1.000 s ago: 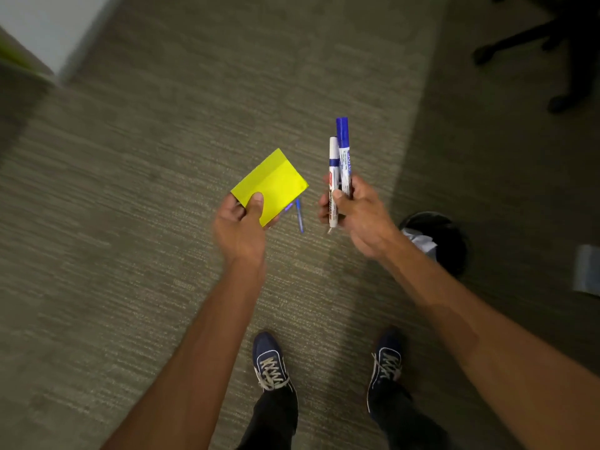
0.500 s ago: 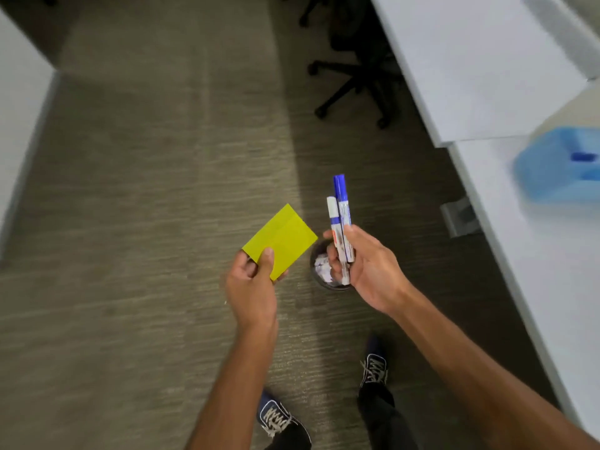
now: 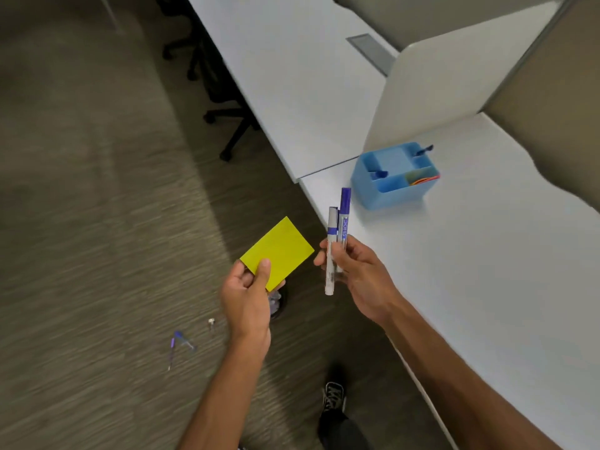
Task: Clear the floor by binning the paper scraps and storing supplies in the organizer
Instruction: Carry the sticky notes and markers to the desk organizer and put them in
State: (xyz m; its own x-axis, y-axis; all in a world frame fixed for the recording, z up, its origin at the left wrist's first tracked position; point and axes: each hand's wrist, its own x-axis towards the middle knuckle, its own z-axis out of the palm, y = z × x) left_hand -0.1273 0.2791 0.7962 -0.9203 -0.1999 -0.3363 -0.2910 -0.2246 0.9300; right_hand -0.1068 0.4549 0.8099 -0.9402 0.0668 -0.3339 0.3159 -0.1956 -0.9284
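1. The left hand (image 3: 248,295) pinches a yellow pad (image 3: 278,253) of sticky notes at its near corner, thumb on top and fingers underneath; its grip is closed on the pad, which is held flat over the floor (image 3: 97,206).
2. The right hand (image 3: 358,274) is clamped around two markers (image 3: 337,238), held side by side and nearly upright, tips up. One has a blue cap and stands taller; the other is white with a blue band, its lower end sticking out below the fist.
3. The markers are in the air just off the near left edge of the bench (image 3: 487,287), between the pad and the organizer.
4. The blue organizer (image 3: 394,177) sits on the bench near its left edge, just in front of a white divider (image 3: 438,92). Two dark blue items stick out of its compartments, and orange and red pieces lie in the right front one.
5. On the floor, left of the left forearm, lie two pens (image 3: 178,347) in a V, blurred, with a small pale scrap (image 3: 211,322) close by.
6. A dark bin (image 3: 277,302) shows partly behind the left hand, pale paper inside.
7. Chair legs (image 3: 227,125) stand beyond the far bench.
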